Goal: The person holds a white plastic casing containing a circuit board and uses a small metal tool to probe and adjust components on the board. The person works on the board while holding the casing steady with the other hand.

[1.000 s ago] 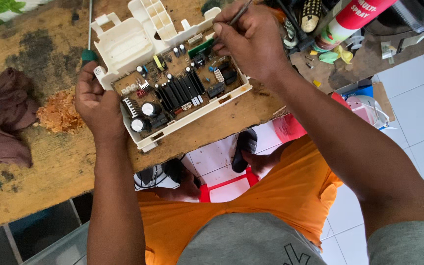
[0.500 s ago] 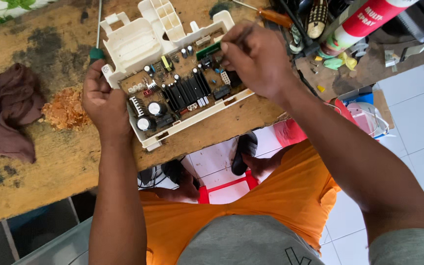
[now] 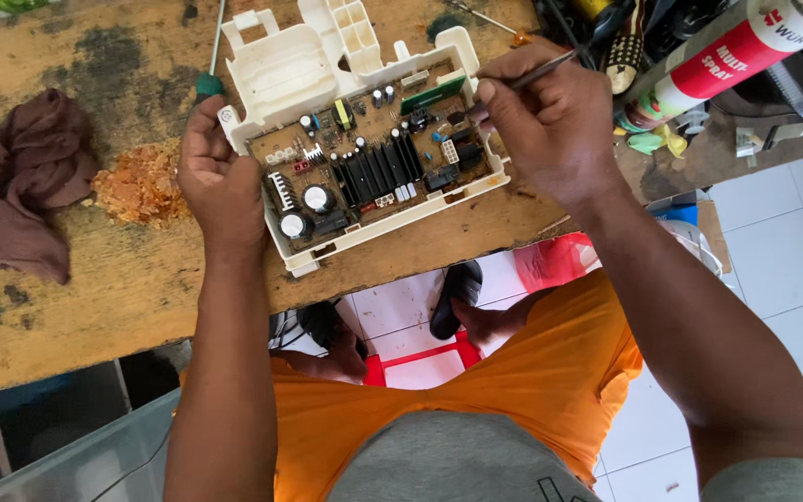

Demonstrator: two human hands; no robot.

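Steadiness matters: left hand clamps the circuit board's casing edge on the desk while right hand pinches a thin probe (tip best kept light).

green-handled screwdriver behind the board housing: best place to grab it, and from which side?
Probably the green handle, approached from the open bench side to its left. The white housing crowds its right side, and the left hand sits just below it. The thin shaft runs up toward the top edge of the view, offering a poorer grip. The handle end is partly hidden, so confirm clearance.
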